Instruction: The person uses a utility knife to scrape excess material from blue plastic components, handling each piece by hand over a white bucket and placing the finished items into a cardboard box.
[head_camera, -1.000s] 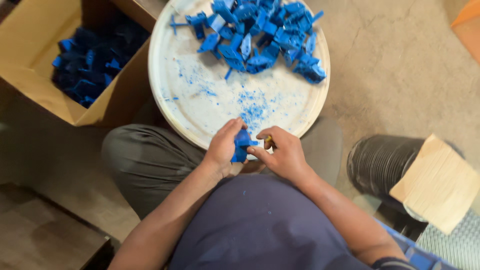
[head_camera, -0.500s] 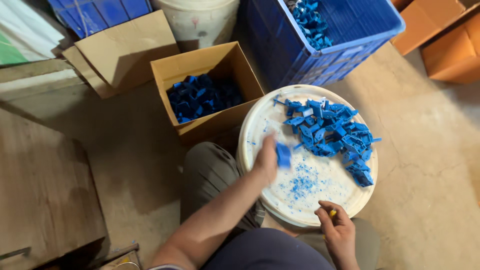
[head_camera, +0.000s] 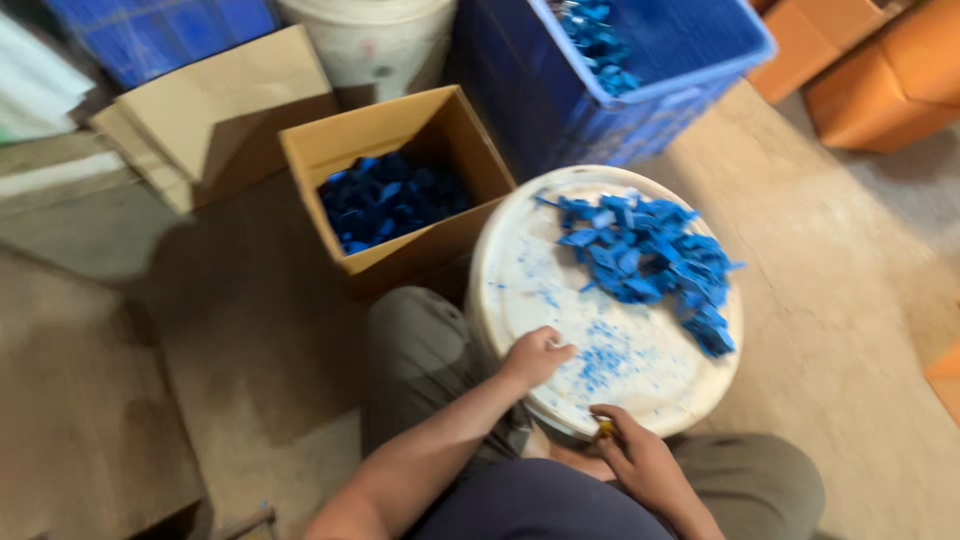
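Round white plastic lid (head_camera: 520, 280) serves as the work surface, sitting between the person's knees. On it: a heap of small blue plastic pieces (head_camera: 645, 255) across the far right part, and fine blue plastic shavings (head_camera: 600, 365) scattered near the middle. The lid stands on a bare concrete floor (head_camera: 830, 330). Directly on the floor: an open brown cardboard box (head_camera: 400, 130) holding blue pieces, touching the lid's left edge; a large blue plastic crate (head_camera: 600, 100) behind; a flat cardboard sheet (head_camera: 220, 100) at left.

The left hand (head_camera: 535, 355) is curling loosely, forearm stretching forward across the lap. The right hand (head_camera: 632, 455) is staying close to the body, fingers (head_camera: 606, 428) pinching shut.
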